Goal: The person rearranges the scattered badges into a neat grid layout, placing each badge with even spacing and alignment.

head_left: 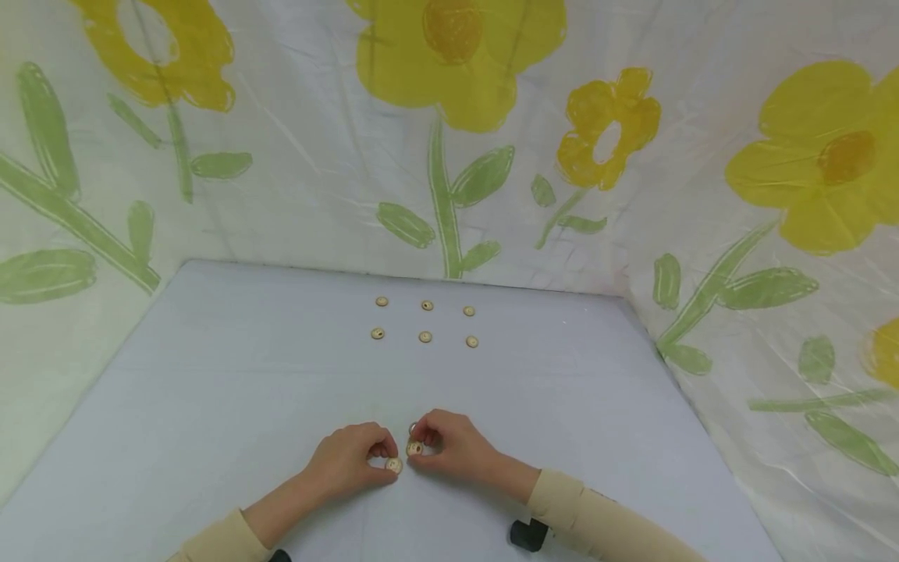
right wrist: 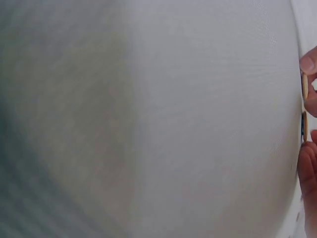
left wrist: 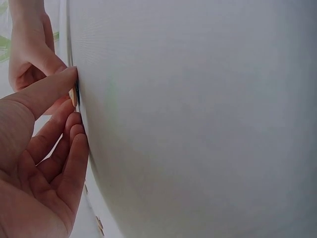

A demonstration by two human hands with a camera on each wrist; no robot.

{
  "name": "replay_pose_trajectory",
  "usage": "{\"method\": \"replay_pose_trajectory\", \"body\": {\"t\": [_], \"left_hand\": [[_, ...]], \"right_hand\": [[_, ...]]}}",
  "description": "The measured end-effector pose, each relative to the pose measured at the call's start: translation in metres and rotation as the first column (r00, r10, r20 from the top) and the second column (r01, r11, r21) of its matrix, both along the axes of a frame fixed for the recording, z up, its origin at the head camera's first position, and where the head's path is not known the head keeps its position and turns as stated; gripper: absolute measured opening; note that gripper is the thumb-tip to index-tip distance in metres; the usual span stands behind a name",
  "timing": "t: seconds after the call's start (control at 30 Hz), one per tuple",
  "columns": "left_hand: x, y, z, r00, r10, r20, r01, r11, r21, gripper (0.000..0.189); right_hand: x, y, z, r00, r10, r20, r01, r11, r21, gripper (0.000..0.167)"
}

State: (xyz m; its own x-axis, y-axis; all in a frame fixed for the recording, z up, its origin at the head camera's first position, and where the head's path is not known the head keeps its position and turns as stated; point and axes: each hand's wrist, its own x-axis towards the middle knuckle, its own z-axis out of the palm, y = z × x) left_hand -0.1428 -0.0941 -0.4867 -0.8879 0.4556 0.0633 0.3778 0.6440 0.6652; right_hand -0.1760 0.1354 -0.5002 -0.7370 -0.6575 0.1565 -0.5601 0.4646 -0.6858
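Note:
My left hand [head_left: 354, 460] pinches a small round tan disc [head_left: 394, 465] with dark marks on its face, between thumb and index finger. To its right, my right hand [head_left: 453, 446] pinches a second such disc [head_left: 414, 448], which bears a darker spot. A small ring-like edge [head_left: 413, 428] shows beside the right fingertips, mostly hidden. The two discs are held close together, low at the table. In the left wrist view, the left hand [left wrist: 47, 144] has a thin disc edge [left wrist: 75, 96] at its fingertips. Two discs stand edge-on at the right border of the right wrist view, the upper disc [right wrist: 305, 86] between fingertips.
Farther back on the white table [head_left: 211, 390], several similar discs lie in two rows, among them a front-row disc [head_left: 425, 337] and a back-row disc [head_left: 427, 305]. A black object [head_left: 528, 535] is under the right forearm. A flower-printed sheet [head_left: 295, 156] hangs around the table.

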Motion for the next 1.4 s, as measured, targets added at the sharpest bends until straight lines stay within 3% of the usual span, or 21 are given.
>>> {"method": "replay_pose_trajectory", "body": {"t": [0.63, 1.1, 1.4], "left_hand": [[0.0038, -0.003, 0.0007, 1.0, 0.001, -0.01, -0.001, 1.0, 0.007, 0.02], [0.0015, -0.0038, -0.0039, 1.0, -0.003, -0.017, 0.003, 1.0, 0.0, 0.02], [0.0021, -0.0032, -0.0013, 1.0, -0.002, -0.006, 0.002, 1.0, -0.004, 0.02]], "right_hand": [[-0.0001, -0.0025, 0.0017, 0.999, 0.04, -0.032, -0.038, 0.997, 0.06, 0.018], [0.0009, -0.0003, 0.0011, 1.0, 0.009, -0.026, -0.008, 1.0, 0.019, 0.019], [-0.0048, 0.0006, 0.0068, 0.998, -0.044, 0.032, 0.045, 0.999, -0.023, 0.017]]}}
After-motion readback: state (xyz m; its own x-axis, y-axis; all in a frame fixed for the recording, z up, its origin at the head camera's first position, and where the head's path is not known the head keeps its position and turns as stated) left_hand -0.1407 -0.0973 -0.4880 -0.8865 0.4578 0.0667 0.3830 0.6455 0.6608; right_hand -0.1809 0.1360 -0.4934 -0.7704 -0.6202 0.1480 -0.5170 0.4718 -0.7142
